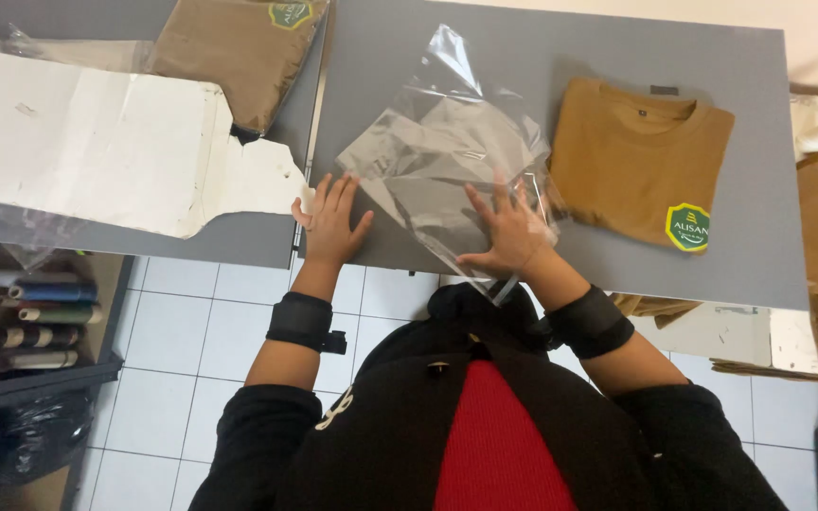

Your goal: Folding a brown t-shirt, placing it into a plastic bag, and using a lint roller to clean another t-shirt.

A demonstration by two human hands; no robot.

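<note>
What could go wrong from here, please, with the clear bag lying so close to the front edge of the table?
The clear plastic bag hangs slightly over the grey table's front edge near the right hand, so it might slide to the floor. Its far end stands crumpled and lifted, so it could crease or catch. The left hand lies flat just beside the bag, not on it, so that side seems loosely held.

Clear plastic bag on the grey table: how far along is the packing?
Done: one brown folded shirt at top left already sits in plastic. In hand: the clear plastic bag lies flat, still without a shirt; the right hand presses on it, the left hand rests flat on the grey table beside it. Left: the brown folded T-shirt at right is unbagged.
</note>
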